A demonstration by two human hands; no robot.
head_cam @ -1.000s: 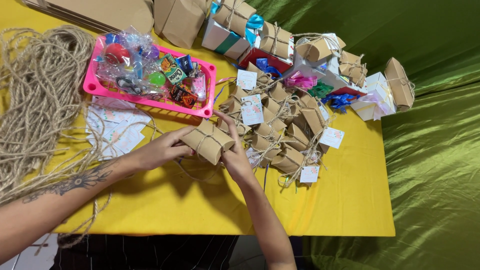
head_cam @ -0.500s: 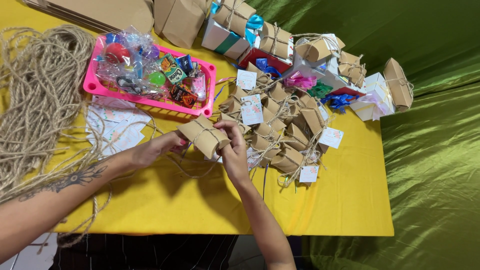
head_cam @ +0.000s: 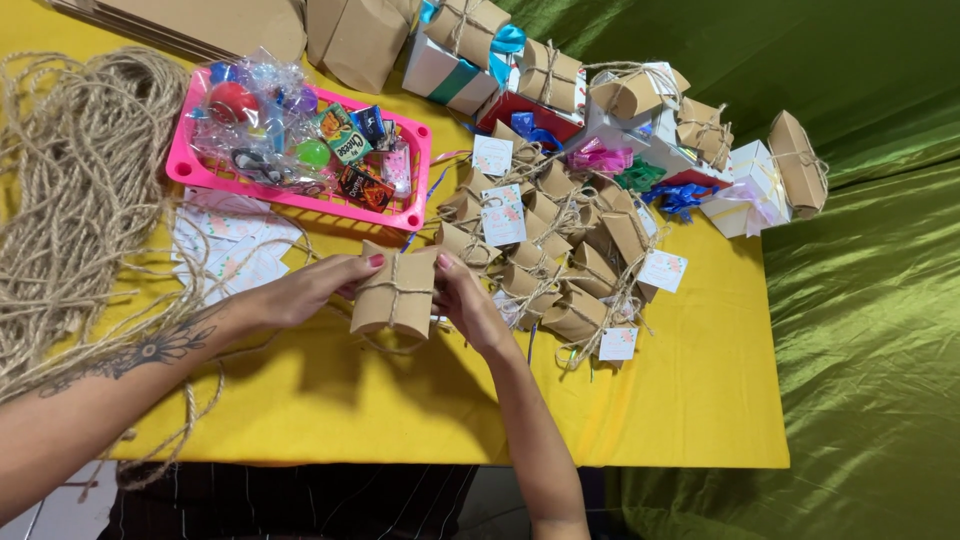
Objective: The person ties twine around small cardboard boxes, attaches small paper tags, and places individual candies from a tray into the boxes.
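Note:
A small brown cardboard pillow box [head_cam: 392, 294] wrapped with jute twine stands on end just above the yellow table [head_cam: 650, 400]. My left hand [head_cam: 305, 287] grips its left side and my right hand [head_cam: 468, 302] grips its right side, fingers at the twine crossing. Loose twine trails from the box down onto the table. A pile of finished twine-tied pillow boxes with white tags [head_cam: 545, 250] lies just right of my hands.
A pink tray [head_cam: 300, 187] of wrapped small toys and sweets sits behind my hands. A big heap of jute twine [head_cam: 70, 190] covers the left side. White tag cards [head_cam: 225, 245] lie by it. Larger gift boxes with ribbons [head_cam: 640, 120] stand at the back. Green cloth [head_cam: 870, 350] hangs right.
The pillow box has been turned from lying tilted to standing upright between both hands. Both hands have shifted slightly up and left with it.

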